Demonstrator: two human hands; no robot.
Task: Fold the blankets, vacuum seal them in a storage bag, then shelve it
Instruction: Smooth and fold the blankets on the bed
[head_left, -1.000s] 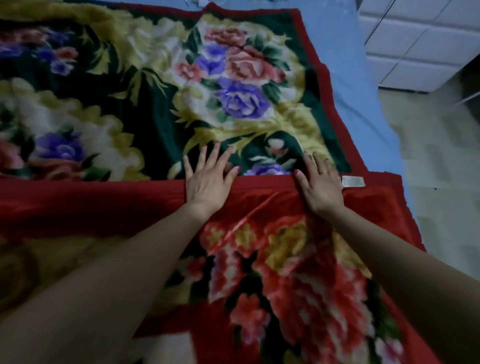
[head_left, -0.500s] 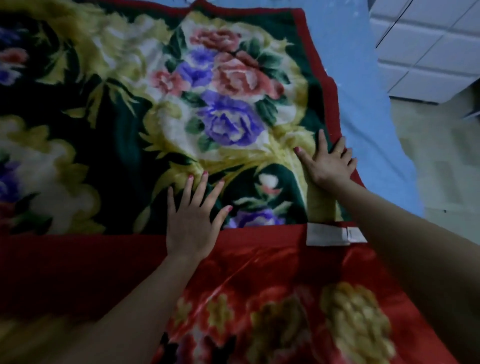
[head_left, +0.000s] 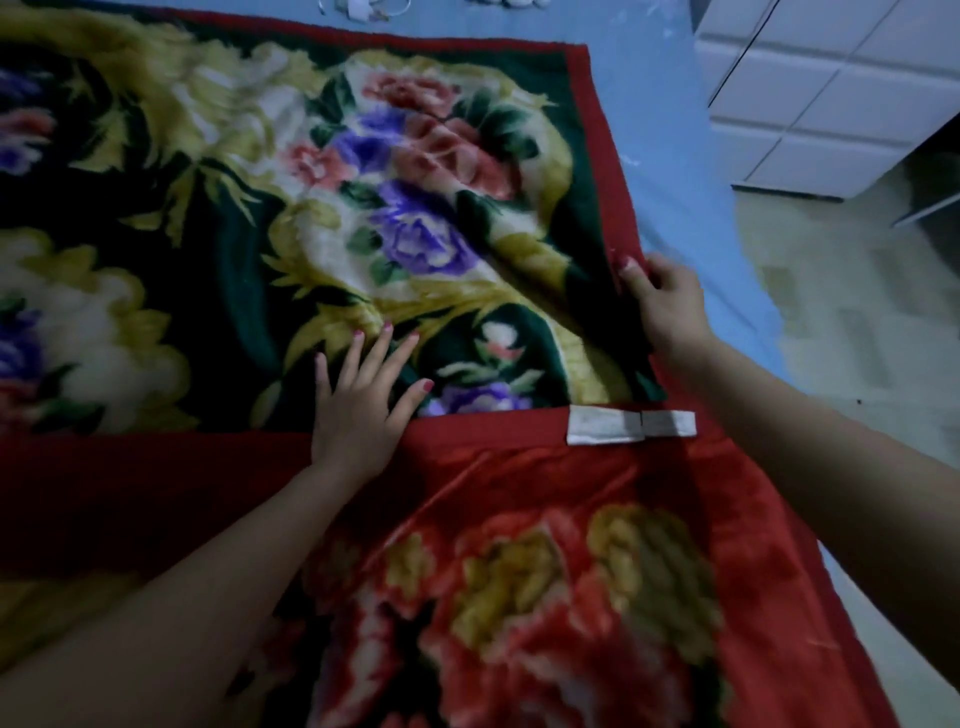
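Nearest the camera, the folded-over flap of the floral blanket (head_left: 545, 597) shows its red side, its white label (head_left: 605, 425) lying on the fold's edge, so one fold seems already laid. Just beyond the label to its left, the left hand (head_left: 363, 410) rests flat with fingers spread across that edge onto the green side, probably pinning the layers so they do not slide. Beyond the label to its right, the right hand (head_left: 665, 301) pinches the blanket's red border (head_left: 608, 156), likely to tug it straight or lift it for another fold. The blanket lies spread on the bed's blue sheet (head_left: 665, 104); farthest from the label stands a white cabinet (head_left: 831, 93).
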